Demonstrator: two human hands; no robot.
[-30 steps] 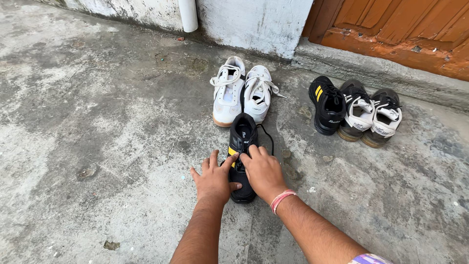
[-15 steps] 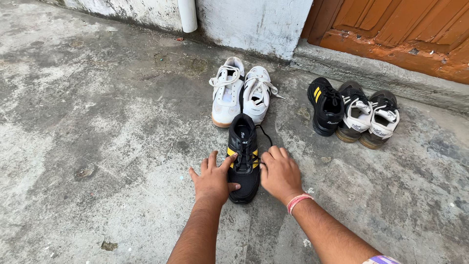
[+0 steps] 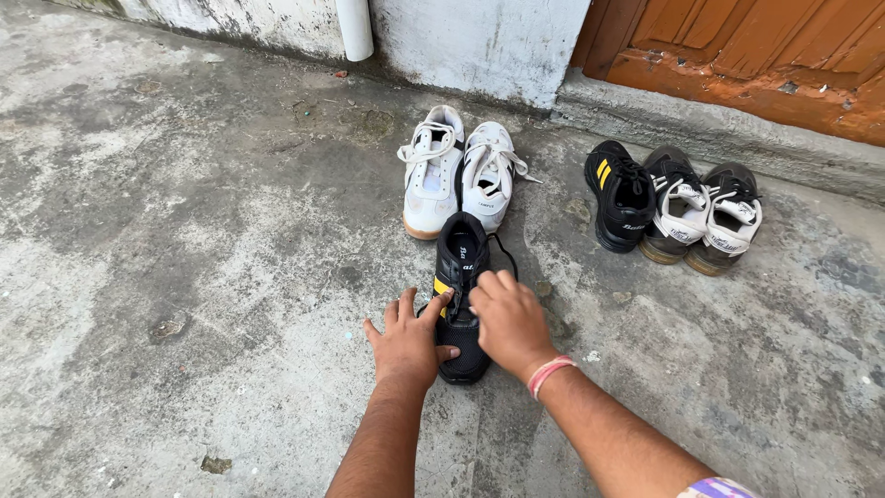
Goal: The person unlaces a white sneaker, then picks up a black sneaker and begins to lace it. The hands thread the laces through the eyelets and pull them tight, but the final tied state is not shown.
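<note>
Head view: left hand (image 3: 406, 343) lies spread and flat, gripping nothing, against the nine o'clock side of the black shoe (image 3: 460, 267) below the white pair (image 3: 458, 177). Right hand (image 3: 508, 318) covers its laces; whether it pinches them I cannot tell. Loose lace (image 3: 506, 254) could snag or slip free.

Looking like the doorstep outside a home: rough, stained concrete floor (image 3: 184, 231), orange wooden door (image 3: 737, 46) sitting above a stone step (image 3: 719, 134), whitewashed wall (image 3: 479, 41) with a drainpipe (image 3: 355, 28), shoes (image 3: 678, 207) lying by the entrance.
</note>
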